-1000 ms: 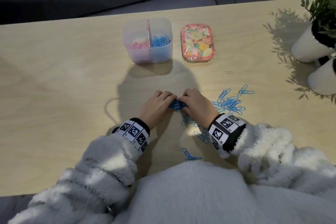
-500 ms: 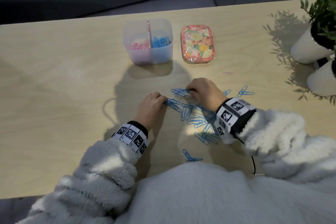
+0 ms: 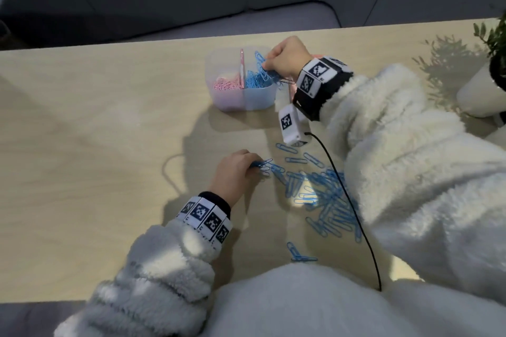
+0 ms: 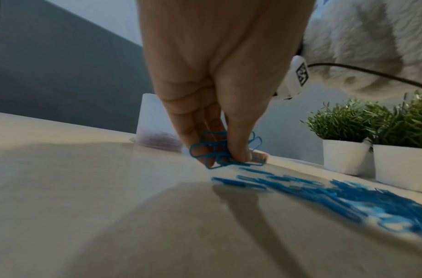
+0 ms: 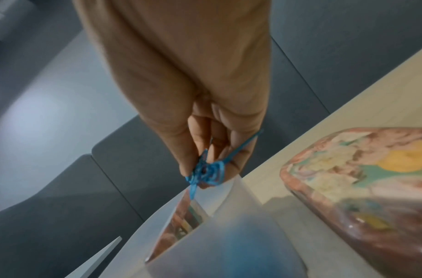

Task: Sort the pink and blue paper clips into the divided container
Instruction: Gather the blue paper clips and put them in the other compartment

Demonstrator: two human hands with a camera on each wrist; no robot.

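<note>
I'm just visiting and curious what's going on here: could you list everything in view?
table: one, pale wood, under everything.
divided container: one, translucent, far middle of the table; pink clips in its left half, blue in its right.
loose blue paper clips: many, scattered on the near right of the table.
floral tin: one, pink patterned, right of the container.
potted plants: two, green in white pots, far right.
black cable: one, running from the right wrist device.
left hand: pinching a few blue clips on the table.
right hand: holding a bunch of blue clips over the container's blue half.
</note>
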